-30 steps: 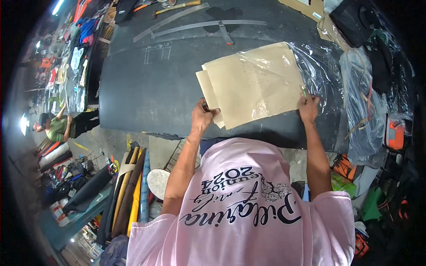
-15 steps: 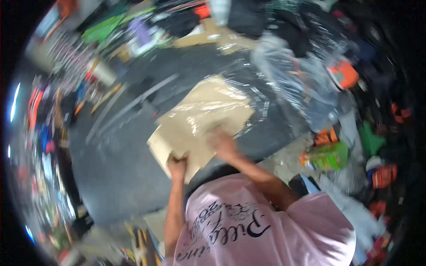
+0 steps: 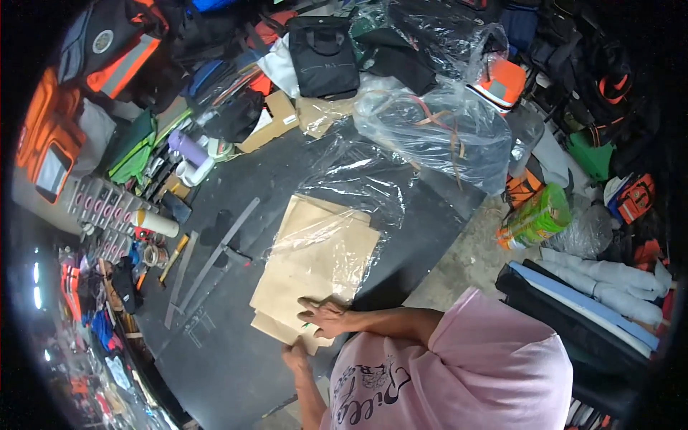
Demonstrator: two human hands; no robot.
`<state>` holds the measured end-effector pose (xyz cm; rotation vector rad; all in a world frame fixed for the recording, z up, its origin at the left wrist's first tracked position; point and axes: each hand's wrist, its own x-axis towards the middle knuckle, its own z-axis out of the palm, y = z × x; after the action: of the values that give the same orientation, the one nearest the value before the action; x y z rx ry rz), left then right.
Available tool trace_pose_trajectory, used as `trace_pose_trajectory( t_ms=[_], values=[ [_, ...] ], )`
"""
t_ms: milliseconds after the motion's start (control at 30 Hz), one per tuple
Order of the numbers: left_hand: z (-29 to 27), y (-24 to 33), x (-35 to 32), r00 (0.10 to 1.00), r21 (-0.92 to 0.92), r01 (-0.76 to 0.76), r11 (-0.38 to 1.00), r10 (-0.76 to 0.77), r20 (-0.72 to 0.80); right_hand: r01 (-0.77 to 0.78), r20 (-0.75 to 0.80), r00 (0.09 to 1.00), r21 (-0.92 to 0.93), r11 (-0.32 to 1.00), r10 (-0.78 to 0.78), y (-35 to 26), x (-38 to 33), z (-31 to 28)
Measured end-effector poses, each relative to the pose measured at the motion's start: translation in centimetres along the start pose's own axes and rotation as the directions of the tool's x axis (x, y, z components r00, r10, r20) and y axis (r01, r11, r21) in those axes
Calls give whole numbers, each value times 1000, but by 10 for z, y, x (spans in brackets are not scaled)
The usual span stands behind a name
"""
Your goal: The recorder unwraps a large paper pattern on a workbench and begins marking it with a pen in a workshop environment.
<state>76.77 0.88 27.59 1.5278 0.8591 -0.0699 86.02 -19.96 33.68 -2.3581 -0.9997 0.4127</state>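
The right hand (image 3: 324,315) lies spread flat, pinning the tan sheets (image 3: 315,269) at centre frame; the left hand (image 3: 295,356) pinches their lower edge, steadying the stack.

The right hand (image 3: 324,315) lies flat, palm down, fingers spread, forearm reaching in from the right. The left hand (image 3: 294,355) sits just below it, apparently gripping.

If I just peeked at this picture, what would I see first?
First you'd spot the tan sheets stacked in the middle of the dark table, with the right hand pressed flat on their near edge and the left hand at the corner. Just behind lies crinkly clear plastic, and bright orange bags crowd the far left.
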Motion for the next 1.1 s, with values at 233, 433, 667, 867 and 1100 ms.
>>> trace_pose_trajectory(
  t_ms=[233, 433, 667, 867, 1100],
  values=[
    [69, 37, 3, 978, -3, -143, 990, 141, 155, -174, -381, 913, -35, 984, 148, 36, -8, 3],
    [83, 86, -3, 980, 241, -191, 951, 170, 104, -502, -295, 818, 56, 863, 494, 80, -12, -32],
    [-10, 56, -31, 993, 7, -110, 994, 110, -53, -575, -336, 762, 40, 817, 553, 119, -15, -51],
    [-86, 19, -57, 978, -59, -27, 998, 14, -207, -566, -535, 699, -6, 825, 475, 129, -22, -35],
    [-111, 1, -77, 867, -287, 49, 957, -184, -462, -579, -466, 679, 134, 804, 567, 127, -32, -43]
  ],
)
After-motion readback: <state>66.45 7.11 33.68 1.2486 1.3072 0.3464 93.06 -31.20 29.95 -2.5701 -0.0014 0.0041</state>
